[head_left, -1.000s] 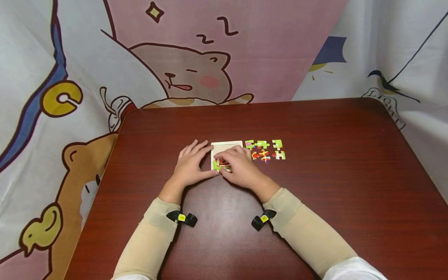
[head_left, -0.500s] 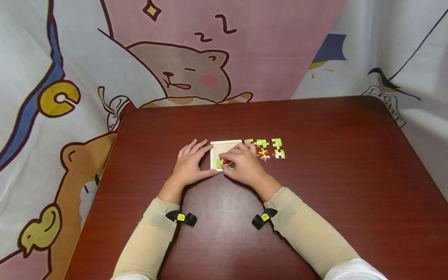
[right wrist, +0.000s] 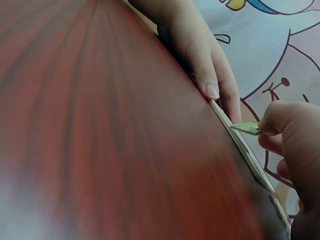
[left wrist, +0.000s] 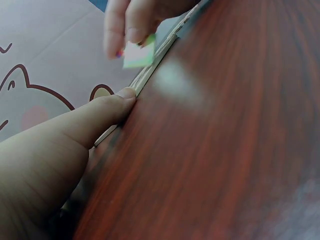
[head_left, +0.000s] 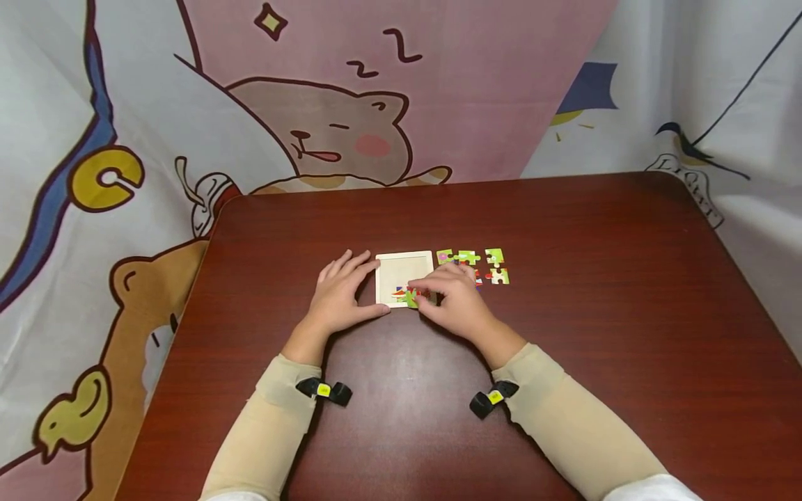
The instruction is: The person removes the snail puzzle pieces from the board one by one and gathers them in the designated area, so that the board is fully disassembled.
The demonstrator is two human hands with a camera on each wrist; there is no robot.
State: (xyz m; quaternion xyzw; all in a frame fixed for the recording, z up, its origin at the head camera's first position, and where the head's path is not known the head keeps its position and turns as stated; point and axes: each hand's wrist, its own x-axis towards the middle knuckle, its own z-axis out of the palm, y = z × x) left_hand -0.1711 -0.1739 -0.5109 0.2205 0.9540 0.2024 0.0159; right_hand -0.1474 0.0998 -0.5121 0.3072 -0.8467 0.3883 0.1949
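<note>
A pale wooden puzzle tray [head_left: 401, 268] lies on the table. My left hand [head_left: 341, 292] is at its left side, fingers spread, with the thumb touching the front edge near the left corner. Between thumb and fingertips, my right hand [head_left: 460, 299] pinches a green puzzle piece [right wrist: 246, 128], tilted over the front of the tray. The same piece shows blurred in the left wrist view. Red and blue colours of a puzzle piece [head_left: 399, 291] show in the tray beside it; how it lies is partly hidden.
Right of the tray lie several loose puzzle pieces [head_left: 494, 256], some covered by my right hand. The table [head_left: 595, 313] is dark red wood. A curtain [head_left: 489, 90] with cartoon animals hangs behind it.
My right hand has shifted right along the tray's front, and the green piece it pinches now stands tilted. The left hand keeps its place.
</note>
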